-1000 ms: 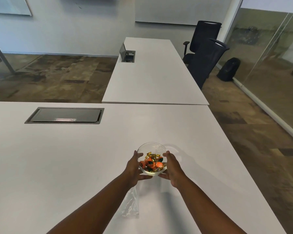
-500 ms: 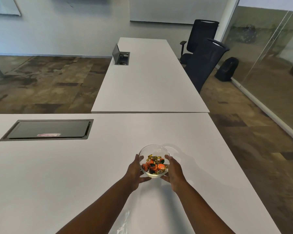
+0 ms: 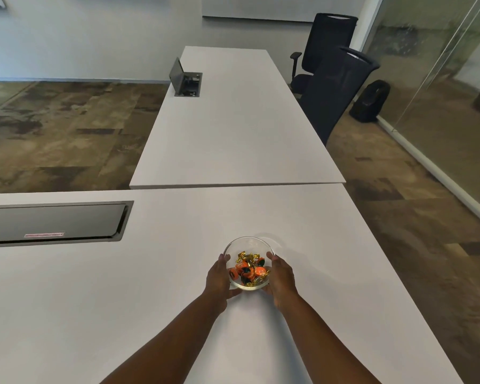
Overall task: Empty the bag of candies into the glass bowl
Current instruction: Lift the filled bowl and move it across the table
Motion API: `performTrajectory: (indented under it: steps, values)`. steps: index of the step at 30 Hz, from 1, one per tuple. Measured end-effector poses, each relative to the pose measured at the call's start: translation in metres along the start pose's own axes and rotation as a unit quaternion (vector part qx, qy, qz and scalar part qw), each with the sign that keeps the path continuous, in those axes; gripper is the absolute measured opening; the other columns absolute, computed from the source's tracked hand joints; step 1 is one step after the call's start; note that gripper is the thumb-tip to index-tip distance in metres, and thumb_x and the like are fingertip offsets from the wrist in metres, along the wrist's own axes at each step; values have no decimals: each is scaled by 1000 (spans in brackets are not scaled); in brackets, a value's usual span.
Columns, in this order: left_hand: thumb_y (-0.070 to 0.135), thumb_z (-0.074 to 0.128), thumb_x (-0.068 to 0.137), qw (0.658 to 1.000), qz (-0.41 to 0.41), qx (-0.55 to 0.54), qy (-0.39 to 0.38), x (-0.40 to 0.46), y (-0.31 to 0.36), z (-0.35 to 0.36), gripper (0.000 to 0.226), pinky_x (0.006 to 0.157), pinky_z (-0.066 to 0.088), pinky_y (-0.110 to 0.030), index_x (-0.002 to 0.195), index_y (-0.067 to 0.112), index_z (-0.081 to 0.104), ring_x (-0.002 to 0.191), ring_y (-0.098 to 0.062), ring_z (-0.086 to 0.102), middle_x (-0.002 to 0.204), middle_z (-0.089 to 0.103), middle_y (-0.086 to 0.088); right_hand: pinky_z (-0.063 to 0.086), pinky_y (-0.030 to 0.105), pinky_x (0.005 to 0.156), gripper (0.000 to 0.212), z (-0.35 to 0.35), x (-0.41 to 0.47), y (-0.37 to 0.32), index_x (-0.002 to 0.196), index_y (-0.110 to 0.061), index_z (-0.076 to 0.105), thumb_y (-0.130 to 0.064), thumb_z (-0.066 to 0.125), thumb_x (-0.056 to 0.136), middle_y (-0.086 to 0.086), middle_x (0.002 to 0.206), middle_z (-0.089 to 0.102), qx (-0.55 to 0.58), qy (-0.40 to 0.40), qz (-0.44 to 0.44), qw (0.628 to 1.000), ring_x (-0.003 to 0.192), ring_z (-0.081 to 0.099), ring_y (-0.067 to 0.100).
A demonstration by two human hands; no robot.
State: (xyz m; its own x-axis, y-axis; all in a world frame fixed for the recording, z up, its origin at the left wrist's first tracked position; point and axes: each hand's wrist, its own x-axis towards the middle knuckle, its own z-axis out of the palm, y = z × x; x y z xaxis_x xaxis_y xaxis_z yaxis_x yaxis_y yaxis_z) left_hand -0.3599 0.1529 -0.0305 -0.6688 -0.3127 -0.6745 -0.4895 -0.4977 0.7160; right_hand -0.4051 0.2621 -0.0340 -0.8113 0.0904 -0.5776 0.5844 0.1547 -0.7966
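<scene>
Bowl (image 3: 249, 262) and both hands have been carried a little farther out along the table (image 3: 94, 300) since a second ago; the view has tipped up with them. The crumpled clear bag, seen then at 6 o'clock of the bowl between the forearms, is no longer in frame.

- Left hand (image 3: 219, 277): wrapped against the bowl's wall at 9 o'clock, thumb at the rim, fingers curled under the near side.
- Right hand (image 3: 281, 281): mirrored at 3 o'clock, thumb at the rim. Both are closed on the bowl, which is clamped between them.
- Whether the bowl rests on the table or is lifted just clear cannot be told.
- Candies (image 3: 248, 270): orange and gold wrappers heaped inside the bowl, none seen loose on the table.
- Hatch (image 3: 53, 223): lies shut, well apart at 9 to 10 o'clock of the bowl.

Judgement: emptying appears done, since the candies lie in the bowl and neither hand holds the bag. What is in hand looks like placing the filled bowl. Glass is smooth; a steady two-sided hold is called for until it is set down.
</scene>
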Motion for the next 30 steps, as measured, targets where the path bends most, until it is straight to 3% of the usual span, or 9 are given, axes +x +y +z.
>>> performTrajectory:
  steps: [14,30]
  values:
    - [36,33,99,989,32,62,128,18,-5,12,43,73,52,-43,125,13,58,116,-37,53,128,57,-20,43,47,106,38,6,15,7,123,-14,62,-22,34,99,16,131,60,-5,26,1,1000,122,53,33]
    - [27,32,100,976,54,164,129,24,1,9,39,83,57,-47,123,11,59,112,-36,56,119,61,-20,45,42,104,36,1,16,7,125,-12,61,-26,41,98,14,130,61,-36,36,-25,998,120,54,30]
